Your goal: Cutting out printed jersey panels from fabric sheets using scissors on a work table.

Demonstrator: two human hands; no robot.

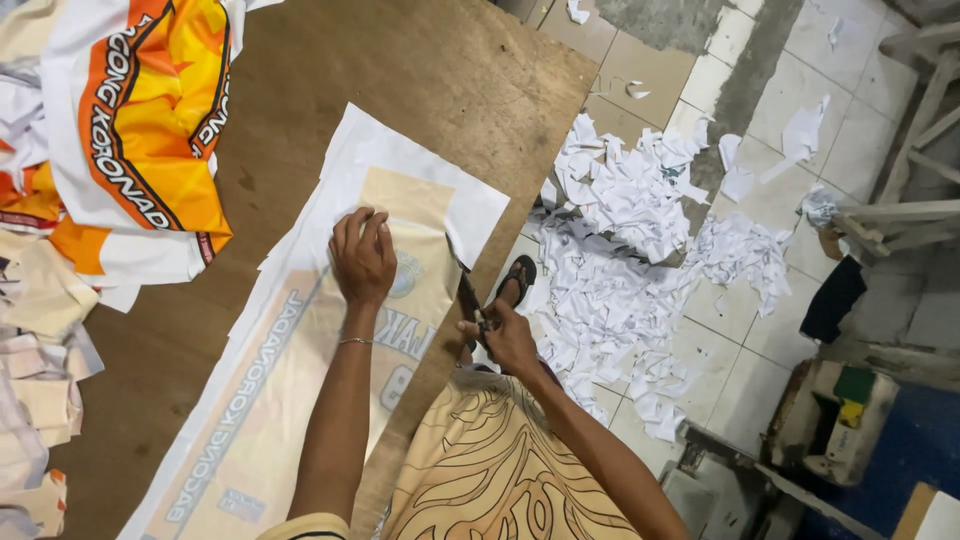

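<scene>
A long white sheet printed with a pale beige design and grey lettering (290,370) lies flat on a brown wooden table (420,80). My left hand (362,255) presses down on the sheet near its far end, fingers curled. My right hand (505,335) grips dark scissors (466,290) at the sheet's right edge, blades pointing away from me along the table's edge. A thin bracelet circles my left wrist.
Orange, yellow and white printed fabric (140,120) is heaped at the table's left, with more pale printed pieces (40,380) below it. White paper scraps (620,250) litter the tiled floor to the right. My sandalled foot (515,280) shows beside the table. Wooden furniture (900,200) stands far right.
</scene>
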